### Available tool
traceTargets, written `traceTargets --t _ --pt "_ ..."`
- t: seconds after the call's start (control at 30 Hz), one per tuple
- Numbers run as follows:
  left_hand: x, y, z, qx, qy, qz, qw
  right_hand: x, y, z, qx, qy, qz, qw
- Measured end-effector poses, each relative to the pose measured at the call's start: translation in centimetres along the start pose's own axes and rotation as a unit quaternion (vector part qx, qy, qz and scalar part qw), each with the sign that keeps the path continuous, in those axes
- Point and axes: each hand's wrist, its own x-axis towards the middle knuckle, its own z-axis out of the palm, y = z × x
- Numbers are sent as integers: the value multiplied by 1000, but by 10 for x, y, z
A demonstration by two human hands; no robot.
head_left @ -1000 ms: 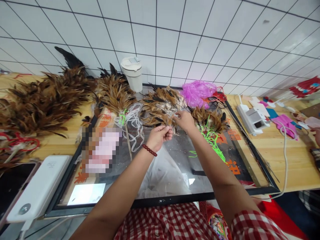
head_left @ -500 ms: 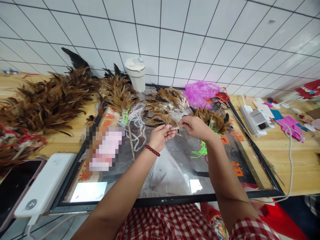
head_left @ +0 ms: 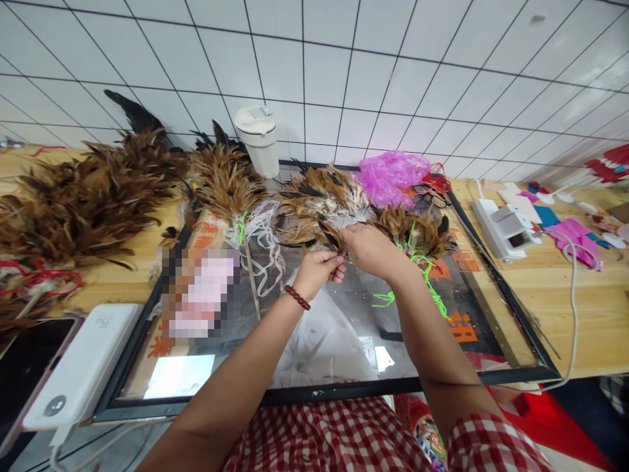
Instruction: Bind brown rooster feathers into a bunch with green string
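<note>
My left hand [head_left: 318, 272], with a dark red bead bracelet [head_left: 297, 297] on its wrist, is closed, thumb and forefinger pinched on the base of some brown feathers [head_left: 330, 236]. My right hand [head_left: 371, 249] meets it from the right, its fingers closed at the same spot; the palm and part of the grip are hidden. Just beyond both hands lies a loose pile of brown and black feathers [head_left: 327, 190]. To the right of it sits a smaller feather bunch [head_left: 417, 229] with bright green string [head_left: 432, 288] by it.
A glass-topped black frame [head_left: 334, 392] lies under my hands. A feather duster [head_left: 226, 177] with a stick handle, a white cup [head_left: 258, 141] and a purple plastic bag [head_left: 390, 177] stand along the back. A power bank [head_left: 83, 367] and a large feather heap [head_left: 88, 203] are at left, a white power strip [head_left: 506, 229] at right.
My right hand has moved left and now overlaps the left fingertips. Brown feathers now stand up between my hands. The camera view has shifted slightly.
</note>
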Motion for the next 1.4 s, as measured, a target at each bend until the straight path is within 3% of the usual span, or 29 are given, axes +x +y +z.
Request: traceTargets --t 0.13,0.23,0.33,0.47,0.67,1.0,1.2,1.4 --pt "2 0 -3 -58 26 43 997 1 13 4 3 49 156 987" --pt "4 -1 -5 -113 65 61 990 5 24 17 48 -5 225 973" --pt "6 -1 -6 -130 71 60 987 11 26 31 124 -68 211 967" --pt "5 1 -7 -151 76 57 984 14 27 37 238 -58 190 951" --pt "4 3 -6 -175 84 48 980 11 39 33 485 -17 264 834" --pt "2 6 -3 -180 87 19 980 14 30 33 632 -2 182 754" --pt "0 7 -1 -143 67 -4 987 19 11 35 631 -6 174 756" --pt "-1 11 -1 -138 66 -16 988 23 12 51 577 66 179 794"
